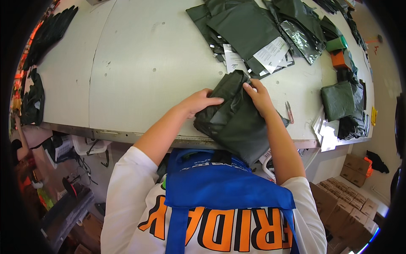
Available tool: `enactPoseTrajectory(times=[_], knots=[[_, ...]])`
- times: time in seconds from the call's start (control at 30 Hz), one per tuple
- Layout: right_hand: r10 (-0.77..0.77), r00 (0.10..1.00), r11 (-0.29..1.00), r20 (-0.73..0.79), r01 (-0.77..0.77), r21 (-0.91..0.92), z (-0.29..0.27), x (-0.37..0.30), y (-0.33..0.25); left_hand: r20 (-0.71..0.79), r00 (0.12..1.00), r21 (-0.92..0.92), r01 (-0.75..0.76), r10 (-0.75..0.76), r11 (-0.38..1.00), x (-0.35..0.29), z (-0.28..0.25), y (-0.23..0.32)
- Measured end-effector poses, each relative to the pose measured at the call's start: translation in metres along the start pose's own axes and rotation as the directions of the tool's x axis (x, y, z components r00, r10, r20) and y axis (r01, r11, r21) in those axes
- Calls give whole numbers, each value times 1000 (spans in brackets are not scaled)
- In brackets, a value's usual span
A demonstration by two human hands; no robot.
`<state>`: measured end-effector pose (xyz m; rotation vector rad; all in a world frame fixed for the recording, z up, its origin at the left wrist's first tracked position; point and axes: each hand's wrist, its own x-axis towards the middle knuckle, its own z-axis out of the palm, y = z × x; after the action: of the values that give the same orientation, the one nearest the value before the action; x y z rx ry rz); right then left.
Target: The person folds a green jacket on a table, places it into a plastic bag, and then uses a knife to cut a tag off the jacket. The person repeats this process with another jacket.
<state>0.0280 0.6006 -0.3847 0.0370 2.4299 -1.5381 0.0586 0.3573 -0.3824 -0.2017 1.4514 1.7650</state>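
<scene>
A bundle of folded dark green cloth (pixel 239 127), slightly shiny, lies at the table's front edge, and its lower part hangs over toward my apron. My left hand (pixel 201 103) grips its left side, thumb on top and the fingers partly hidden at the cloth's edge. At the far right corner of the bundle, my right hand (pixel 259 96) pinches the fabric between thumb and fingers. A small pair of thread snips (pixel 289 112) rests on the table to the right of the right forearm.
Beyond the bundle are stacked flat dark green packs (pixel 245 27), some with white printed cards (pixel 270 55). At the right stand a folded green cloth (pixel 337 100), white papers (pixel 325 133), and an orange box (pixel 339 59). More dark cloth (pixel 50 31) lies far left. Cartons (pixel 347 203) stand below right.
</scene>
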Motion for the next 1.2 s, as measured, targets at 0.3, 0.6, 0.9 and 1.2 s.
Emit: enactPoseTrajectory(times=[0.3,0.6,0.9,1.2], knots=[[99,990,995,103,-101,10,-11,-23,-15,-172,985,191,18,15,981,3,29,-6],[-188,982,809,-22,143,-570,9,-68,-84,-218,973,166,-40,76,985,12,29,-23],[159,979,977,130,-137,-163,8,-77,-68,-161,986,146,-10,34,989,14,26,-21],[66,971,990,231,-34,-137,-20,-1,-54,-160,985,129,-47,67,991,2,36,-16]])
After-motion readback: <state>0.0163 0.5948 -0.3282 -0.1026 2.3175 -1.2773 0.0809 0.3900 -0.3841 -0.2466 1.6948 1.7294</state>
